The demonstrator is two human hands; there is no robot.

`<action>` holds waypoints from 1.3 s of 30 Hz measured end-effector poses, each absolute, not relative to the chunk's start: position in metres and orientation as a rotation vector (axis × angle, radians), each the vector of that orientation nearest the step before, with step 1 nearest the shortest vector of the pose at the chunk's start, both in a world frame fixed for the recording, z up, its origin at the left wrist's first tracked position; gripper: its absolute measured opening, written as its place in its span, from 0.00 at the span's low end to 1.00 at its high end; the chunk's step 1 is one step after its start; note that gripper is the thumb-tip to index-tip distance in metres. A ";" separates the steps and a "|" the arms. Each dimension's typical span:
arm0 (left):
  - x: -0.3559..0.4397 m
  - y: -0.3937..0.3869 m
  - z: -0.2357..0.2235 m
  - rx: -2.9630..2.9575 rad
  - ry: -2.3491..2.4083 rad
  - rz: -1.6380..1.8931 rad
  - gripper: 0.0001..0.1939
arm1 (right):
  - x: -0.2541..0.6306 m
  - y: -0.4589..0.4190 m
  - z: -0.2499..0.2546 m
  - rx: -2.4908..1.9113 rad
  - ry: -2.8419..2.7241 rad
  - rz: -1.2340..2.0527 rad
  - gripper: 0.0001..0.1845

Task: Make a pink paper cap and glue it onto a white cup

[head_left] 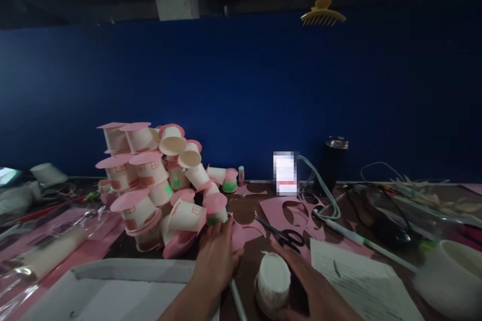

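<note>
My left hand (216, 256) lies on the table with its fingers stretched forward onto a piece of pink paper (243, 234), at the foot of a heap of paper cups with pink lids (158, 185). My right hand (314, 283) rests beside a white paper cup (273, 283) standing upside down near the front edge; its fingers lie along the cup's right side and I cannot see whether they grip it. Black scissors (288, 235) lie just beyond the right hand.
Cut pink paper sheets (286, 208) are spread over the brown table. A dark flask (333, 163) and cables stand at the blue back wall. A written sheet (361, 281) lies right, a white bowl (450, 271) far right, a flat white box (113, 291) front left.
</note>
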State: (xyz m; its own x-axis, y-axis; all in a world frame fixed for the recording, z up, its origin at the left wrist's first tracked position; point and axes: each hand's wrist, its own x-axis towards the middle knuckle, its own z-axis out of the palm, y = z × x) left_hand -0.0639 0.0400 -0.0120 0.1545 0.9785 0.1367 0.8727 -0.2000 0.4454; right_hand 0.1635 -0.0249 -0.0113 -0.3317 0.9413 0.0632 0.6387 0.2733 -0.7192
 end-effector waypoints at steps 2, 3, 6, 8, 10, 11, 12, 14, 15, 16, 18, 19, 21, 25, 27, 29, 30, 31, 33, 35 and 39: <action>-0.063 0.040 -0.012 2.158 1.804 0.575 0.37 | 0.163 -0.025 -0.011 -1.427 -2.070 0.828 0.51; -0.062 0.040 -0.011 2.149 1.803 0.577 0.37 | 0.163 -0.026 -0.010 -1.432 -2.074 0.827 0.51; -0.062 0.039 -0.009 2.117 1.767 0.606 0.39 | 0.163 -0.026 -0.009 -1.428 -2.079 0.821 0.51; -0.063 0.040 -0.008 2.079 1.726 0.654 0.40 | 0.162 -0.026 -0.008 -1.419 -2.070 0.819 0.50; -0.065 0.040 -0.008 2.027 1.675 0.717 0.41 | 0.162 -0.027 -0.007 -1.417 -2.061 0.825 0.50; -0.066 0.041 -0.008 1.997 1.650 0.746 0.42 | 0.162 -0.027 -0.006 -1.414 -2.060 0.828 0.50; -0.067 0.042 -0.007 1.966 1.627 0.767 0.42 | 0.162 -0.028 -0.005 -1.407 -2.060 0.832 0.50; -0.068 0.043 -0.005 1.902 1.600 0.785 0.42 | 0.162 -0.029 -0.004 -1.399 -2.063 0.831 0.50; -0.069 0.044 -0.003 1.872 1.590 0.791 0.41 | 0.162 -0.029 -0.004 -1.403 -2.063 0.826 0.50; -0.070 0.044 -0.001 1.844 1.583 0.803 0.39 | 0.162 -0.029 -0.004 -1.411 -2.061 0.824 0.50; -0.071 0.046 0.004 1.795 1.566 0.852 0.33 | 0.162 -0.029 -0.004 -1.428 -2.057 0.823 0.51; -0.072 0.046 0.006 1.759 1.555 0.897 0.31 | 0.162 -0.029 -0.004 -1.432 -2.053 0.825 0.51; -0.073 0.047 0.009 1.646 1.517 1.012 0.26 | 0.161 -0.030 -0.003 -1.436 -2.036 0.827 0.51; -0.073 0.046 0.016 1.280 1.288 1.194 0.27 | 0.158 -0.033 0.003 -1.398 -1.998 0.860 0.49; -0.070 0.041 0.021 1.068 1.097 1.221 0.31 | 0.158 -0.034 0.006 -1.349 -1.949 0.922 0.51; -0.066 0.034 0.027 0.917 0.905 1.197 0.30 | 0.160 -0.035 0.007 -1.301 -1.846 1.011 0.57; -0.064 0.031 0.030 0.875 0.835 1.165 0.27 | 0.161 -0.035 0.006 -1.264 -1.785 1.062 0.60; -0.061 0.027 0.032 0.848 0.788 1.129 0.24 | 0.163 -0.035 0.006 -1.219 -1.728 1.106 0.59; -0.057 0.021 0.034 0.809 0.748 1.066 0.18 | 0.167 -0.033 0.004 -1.142 -1.605 1.129 0.49; -0.053 0.016 0.034 0.777 0.744 1.016 0.14 | 0.171 -0.031 0.004 -1.114 -1.479 1.110 0.35; -0.048 0.011 0.032 0.713 0.760 0.957 0.11 | 0.173 -0.028 0.005 -1.146 -1.287 1.114 0.23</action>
